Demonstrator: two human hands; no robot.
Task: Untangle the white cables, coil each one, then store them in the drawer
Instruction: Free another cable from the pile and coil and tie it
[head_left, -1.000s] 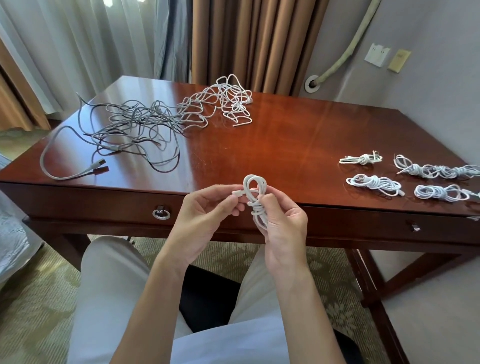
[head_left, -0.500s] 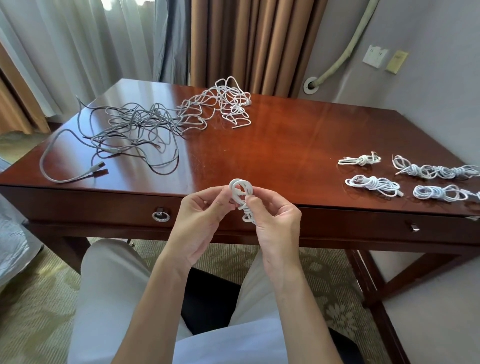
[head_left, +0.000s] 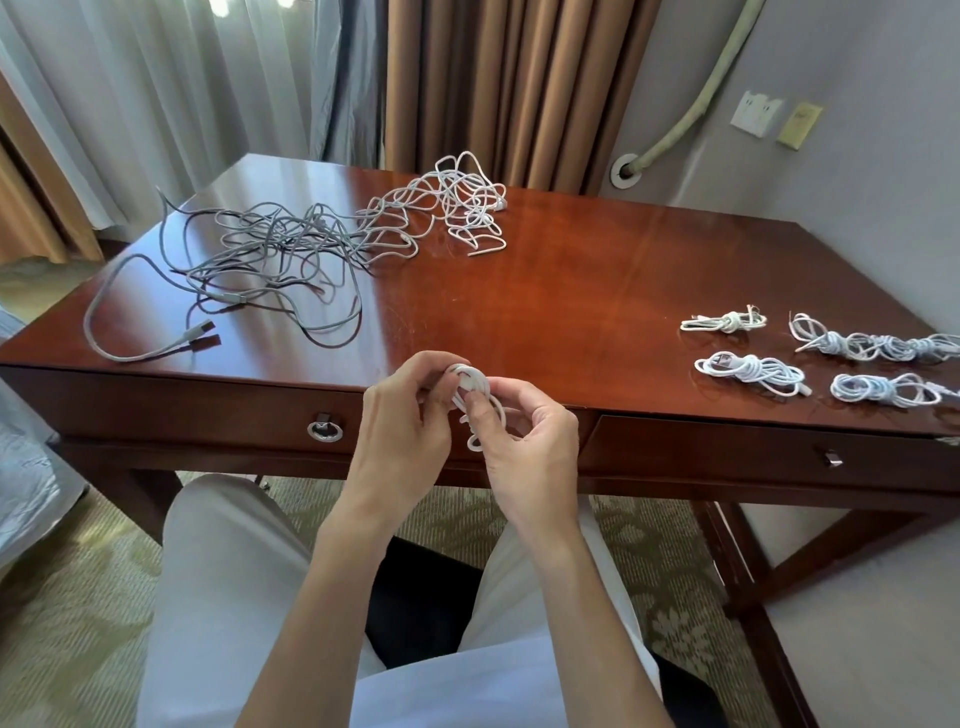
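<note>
I hold a small coiled white cable (head_left: 475, 387) between both hands just in front of the desk's front edge. My left hand (head_left: 405, 431) pinches its upper loops; my right hand (head_left: 530, 447) grips the coil from the right, thumb pressed on it. A tangle of white cables (head_left: 457, 208) lies at the desk's far middle, joined to a tangle of grey cables (head_left: 270, 254) on the left. Several coiled white cables (head_left: 750, 371) lie in a group at the right of the desk. Two drawers are shut: the left drawer (head_left: 208, 410) and the right drawer (head_left: 753, 457).
The wooden desk (head_left: 571, 291) stands against curtains and a grey wall. A ring pull (head_left: 324, 430) hangs on the left drawer, a small knob (head_left: 832, 458) on the right one. My legs in white trousers are under the desk's front edge.
The coil has shrunk into a tighter bundle as both hands worked it, and the hands have closed in together and lifted slightly toward the desk edge.
</note>
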